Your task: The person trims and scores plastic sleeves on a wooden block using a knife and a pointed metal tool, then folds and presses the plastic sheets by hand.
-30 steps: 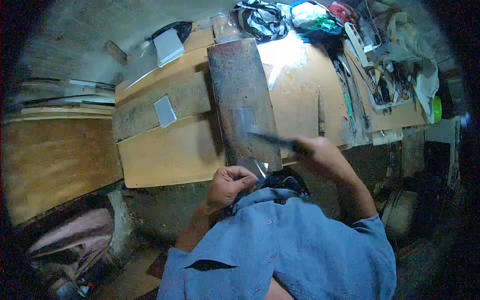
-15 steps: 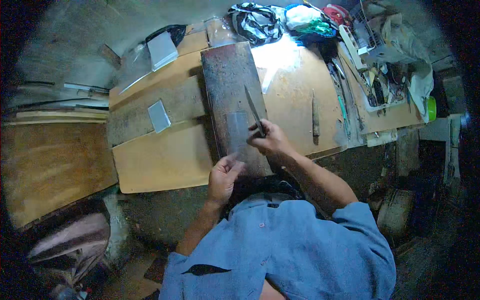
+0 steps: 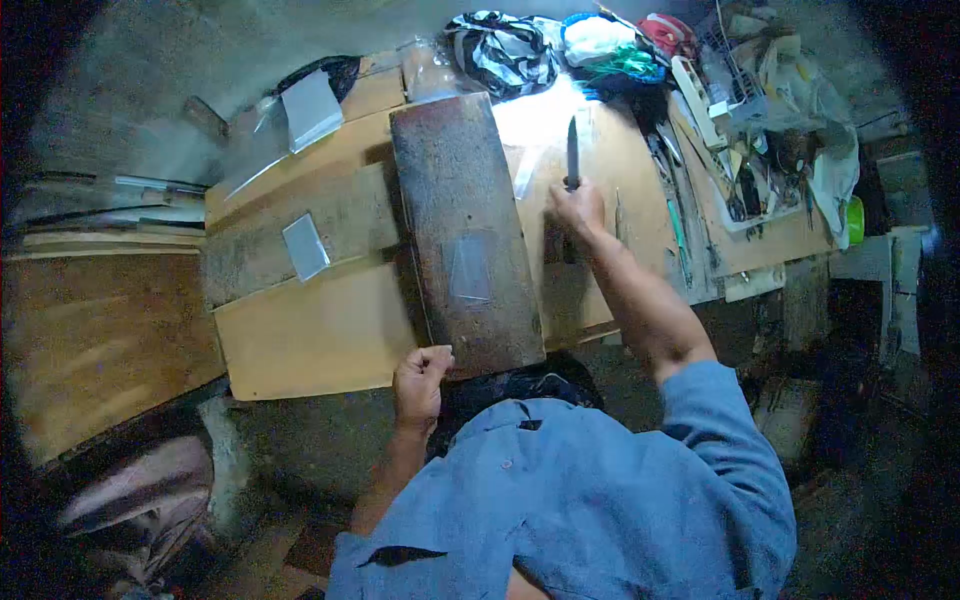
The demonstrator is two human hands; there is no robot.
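Right hand (image 3: 580,208) and knife (image 3: 573,155) have swung outward from over the dark board (image 3: 455,160) to the space right of it, while the left hand (image 3: 421,385) has drawn back to the board's near left corner. The right hand is closed round the handle, blade pointing away from the body. The left hand's fingers are pressed together; whether they pinch anything is too small to tell. A clear sheet (image 3: 470,270) lies flat on the near half of the board, apart from both hands. Left of the board, a clear pane (image 3: 306,246) rests on the tabletop (image 3: 310,340).

Containers crowd the far side and right. The white tray (image 3: 742,226) holds a jumble of tools, dark and pale ones mixed, most too tangled to tell apart. Behind it sits a grey basket (image 3: 745,112) with openwork sides, its contents unclear. Further left is a black-and-white striped bag (image 3: 500,50), crumpled, its inside hidden; next to it a white bundle (image 3: 600,42) shows green strands (image 3: 622,66) at its front. White sheets (image 3: 312,108) are stacked in front of a black bag (image 3: 340,75) at the far left corner
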